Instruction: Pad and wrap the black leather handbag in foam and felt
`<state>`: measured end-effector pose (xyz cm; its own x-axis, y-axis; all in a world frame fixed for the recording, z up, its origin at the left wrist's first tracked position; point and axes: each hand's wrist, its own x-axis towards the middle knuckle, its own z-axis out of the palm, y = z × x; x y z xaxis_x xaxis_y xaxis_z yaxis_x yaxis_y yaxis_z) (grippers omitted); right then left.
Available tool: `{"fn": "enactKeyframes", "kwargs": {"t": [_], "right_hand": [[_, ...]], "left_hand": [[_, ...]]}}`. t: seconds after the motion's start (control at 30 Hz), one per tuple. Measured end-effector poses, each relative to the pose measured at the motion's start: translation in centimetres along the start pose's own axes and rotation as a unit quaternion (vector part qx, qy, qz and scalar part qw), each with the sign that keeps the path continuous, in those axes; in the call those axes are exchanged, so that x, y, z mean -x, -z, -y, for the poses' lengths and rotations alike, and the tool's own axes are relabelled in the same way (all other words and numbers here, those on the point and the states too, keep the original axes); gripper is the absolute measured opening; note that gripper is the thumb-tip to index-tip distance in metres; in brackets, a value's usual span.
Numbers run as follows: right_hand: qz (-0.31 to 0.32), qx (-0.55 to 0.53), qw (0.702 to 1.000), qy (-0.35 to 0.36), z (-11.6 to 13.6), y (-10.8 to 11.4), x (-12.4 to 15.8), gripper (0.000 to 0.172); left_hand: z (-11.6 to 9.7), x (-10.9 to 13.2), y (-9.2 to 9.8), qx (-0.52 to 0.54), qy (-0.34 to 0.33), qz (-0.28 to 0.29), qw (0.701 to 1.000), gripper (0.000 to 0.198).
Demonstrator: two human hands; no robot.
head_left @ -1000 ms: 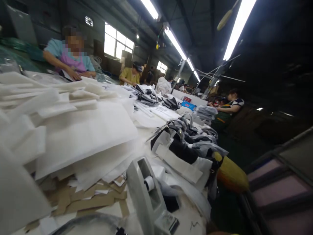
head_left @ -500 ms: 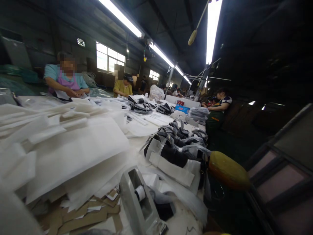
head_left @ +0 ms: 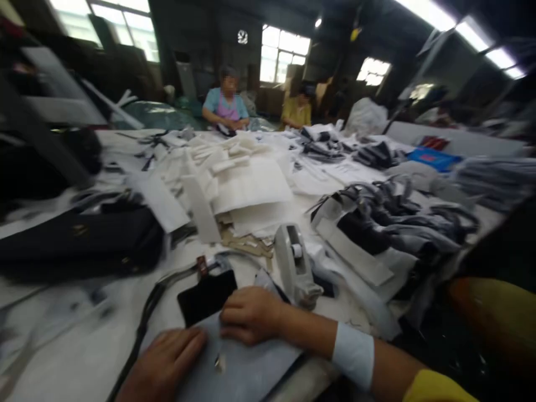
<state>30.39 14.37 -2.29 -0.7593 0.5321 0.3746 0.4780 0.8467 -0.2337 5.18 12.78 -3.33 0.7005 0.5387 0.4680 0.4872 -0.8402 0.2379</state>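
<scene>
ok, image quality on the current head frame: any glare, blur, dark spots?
Head view, top: ceiling lights and windows blown out; head view, left: black item smeared, possibly motion blur; head view, lower right: deep shadow, yellow object soft-edged; head view, centre: tape dispenser, left hand and right hand readable, slightly soft.
</scene>
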Motion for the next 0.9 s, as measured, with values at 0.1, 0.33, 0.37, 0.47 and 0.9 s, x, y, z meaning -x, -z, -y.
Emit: {"fn": "enactKeyframes", "kwargs": {"t": [0.1,0.33,0.37,0.47,0.9], "right_hand": [[0.015,-0.015,1.000,-0.010,0.4,0.3,0.0,0.029],[0.102,-0.058,0.992,-0.042,1.2,2.1,-0.2,0.028],[0.105,-0.062,0.991,-0.051,1.2,2.3,-0.5,0.028],[0.117,-0.077,0.987,-0.077,1.9,3.5,-1.0,0.036],[0.138,-0.070,0.979,-0.136,5.1,2.9,4.1,0.079]], "left_hand": [[-1.9,-0.2,1.5,-0.028,0.134,0.153,0.979,0.030],[-6.7,-1.9,4.9,-0.037,0.215,0.223,0.950,0.054],[-7.2,-1.5,4.9,-0.037,0.221,0.229,0.947,0.061],[-7.8,-0.1,4.5,-0.042,0.228,0.230,0.945,0.069],[-7.0,2.2,1.9,-0.060,0.204,0.204,0.956,0.080]]}}
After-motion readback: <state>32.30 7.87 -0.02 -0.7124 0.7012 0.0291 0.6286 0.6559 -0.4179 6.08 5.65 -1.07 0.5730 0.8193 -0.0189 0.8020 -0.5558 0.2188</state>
